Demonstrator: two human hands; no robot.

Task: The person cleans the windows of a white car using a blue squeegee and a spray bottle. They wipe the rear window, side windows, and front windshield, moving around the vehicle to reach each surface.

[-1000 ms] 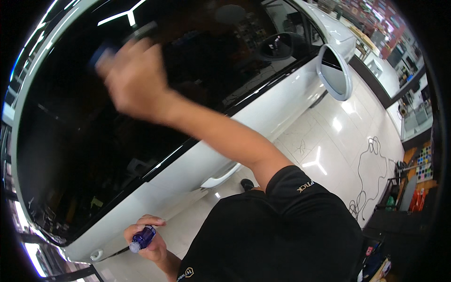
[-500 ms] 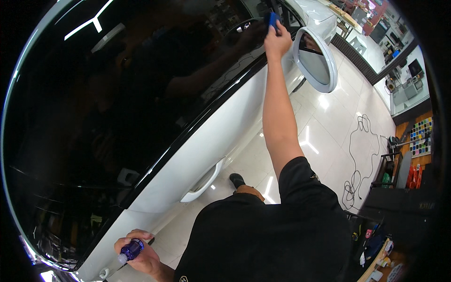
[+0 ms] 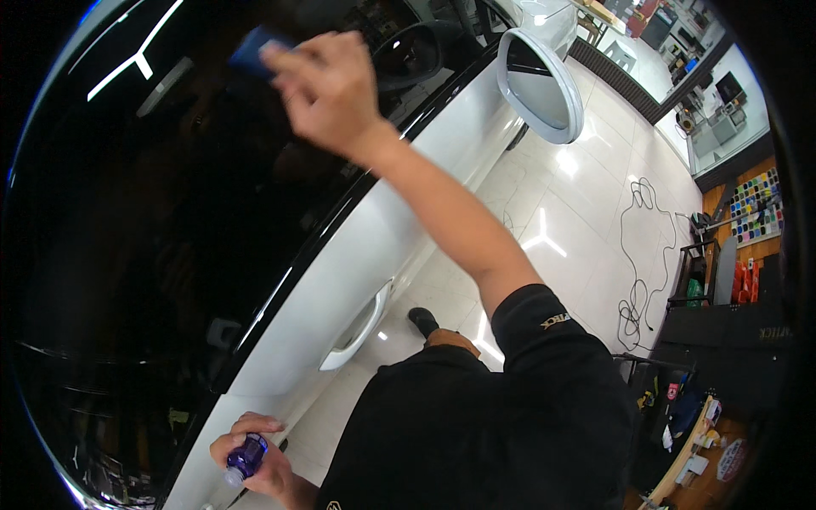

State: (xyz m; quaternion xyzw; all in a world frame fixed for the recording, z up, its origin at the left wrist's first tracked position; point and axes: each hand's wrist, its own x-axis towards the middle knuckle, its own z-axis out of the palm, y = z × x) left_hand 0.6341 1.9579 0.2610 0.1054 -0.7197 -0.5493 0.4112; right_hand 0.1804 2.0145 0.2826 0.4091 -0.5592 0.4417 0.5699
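My right hand (image 3: pixel 336 98) is closed on a blue applicator block (image 3: pixel 258 53) at the dark window glass (image 3: pixel 170 238) of a white car. The block is smeared by motion, and whether it touches the glass is hard to make out. Low at the left, my left hand (image 3: pixel 270 467) grips a small purple bottle (image 3: pixel 246 456) with a pale, see-through cap, tilted cap-down. That hand is beside the white door panel (image 3: pixel 289 336), below the window's black trim.
A side mirror (image 3: pixel 541 85) sticks out ahead on the right. The door handle (image 3: pixel 361 331) lies below the window line. A loose black cable (image 3: pixel 639 255) is on the shiny tiled floor (image 3: pixel 578 212). A wooden-edged shelf (image 3: pixel 680 455) with small items stands at lower right.
My right hand has swept the blue block leftward across the window, away from the corner by the mirror. The left hand still holds the bottle in nearly the same place.
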